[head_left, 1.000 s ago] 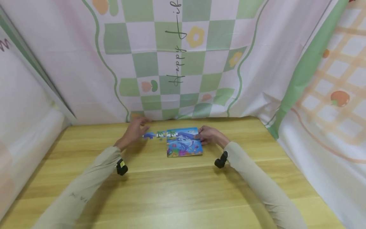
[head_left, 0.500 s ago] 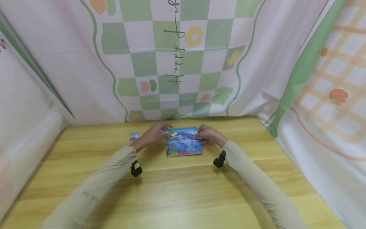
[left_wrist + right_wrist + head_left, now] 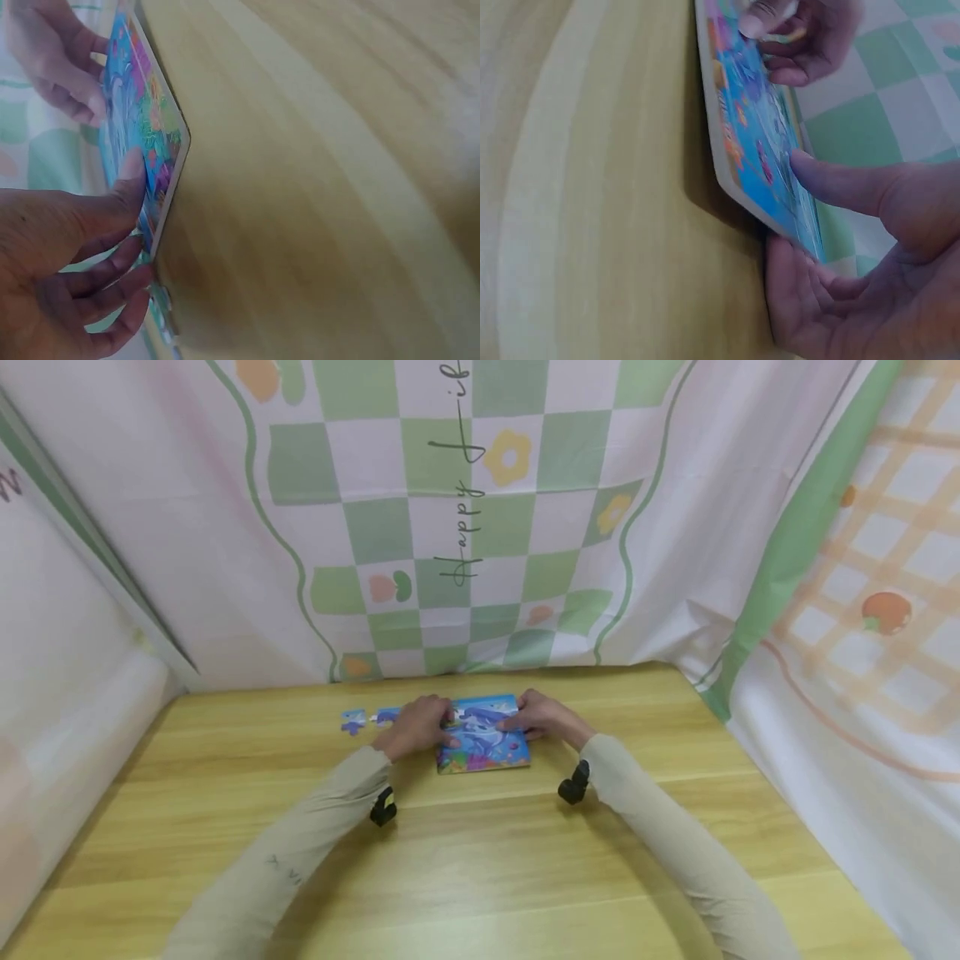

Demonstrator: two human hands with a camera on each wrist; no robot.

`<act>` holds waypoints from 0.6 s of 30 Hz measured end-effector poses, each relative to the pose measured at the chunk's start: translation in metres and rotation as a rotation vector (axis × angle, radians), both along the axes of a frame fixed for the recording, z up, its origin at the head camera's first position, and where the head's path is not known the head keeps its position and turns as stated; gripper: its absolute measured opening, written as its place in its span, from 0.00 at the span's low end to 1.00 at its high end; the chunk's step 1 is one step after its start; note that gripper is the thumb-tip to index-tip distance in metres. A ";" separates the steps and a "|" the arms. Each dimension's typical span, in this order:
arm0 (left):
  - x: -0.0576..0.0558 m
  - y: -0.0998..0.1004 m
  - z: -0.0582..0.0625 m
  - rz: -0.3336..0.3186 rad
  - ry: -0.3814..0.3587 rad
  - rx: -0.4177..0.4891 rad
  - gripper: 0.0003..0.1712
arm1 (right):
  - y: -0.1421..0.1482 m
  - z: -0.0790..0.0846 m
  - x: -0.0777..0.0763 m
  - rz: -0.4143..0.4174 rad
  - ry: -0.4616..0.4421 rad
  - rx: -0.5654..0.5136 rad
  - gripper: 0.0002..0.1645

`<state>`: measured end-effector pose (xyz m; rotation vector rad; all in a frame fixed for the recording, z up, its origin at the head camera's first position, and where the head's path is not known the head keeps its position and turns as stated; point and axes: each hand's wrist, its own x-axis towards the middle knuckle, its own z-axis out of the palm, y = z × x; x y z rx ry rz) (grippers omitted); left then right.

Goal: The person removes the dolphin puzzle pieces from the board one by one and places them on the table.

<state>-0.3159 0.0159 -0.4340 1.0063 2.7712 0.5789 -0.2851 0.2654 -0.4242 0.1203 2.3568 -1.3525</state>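
A square jigsaw puzzle (image 3: 480, 756) with a blue sea scene and dolphins lies on the wooden table in the head view. My right hand (image 3: 551, 717) grips its right edge, thumb on the picture and fingers (image 3: 784, 277) underneath. My left hand (image 3: 420, 727) holds the left side, thumb (image 3: 131, 169) on the picture and the other fingers curled by the edge. The left hand covers the puzzle's upper left part. To the left lie loose puzzle pieces: a light blue and purple one (image 3: 353, 720) and a blue one (image 3: 387, 716), partly behind the hand.
The wooden table (image 3: 465, 877) runs up to a hanging cloth (image 3: 378, 531) with green checks at the back. More cloth (image 3: 862, 693) hangs along the right side, and white cloth (image 3: 67, 710) on the left. A small black camera (image 3: 574, 783) sits at the right wrist.
My left hand has moved right from the loose pieces onto the puzzle's left side, uncovering the leftmost piece. My right hand keeps its hold on the right edge.
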 end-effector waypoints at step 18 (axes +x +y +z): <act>0.000 0.005 0.003 -0.022 -0.027 -0.109 0.21 | -0.022 -0.002 0.001 0.002 -0.013 0.289 0.73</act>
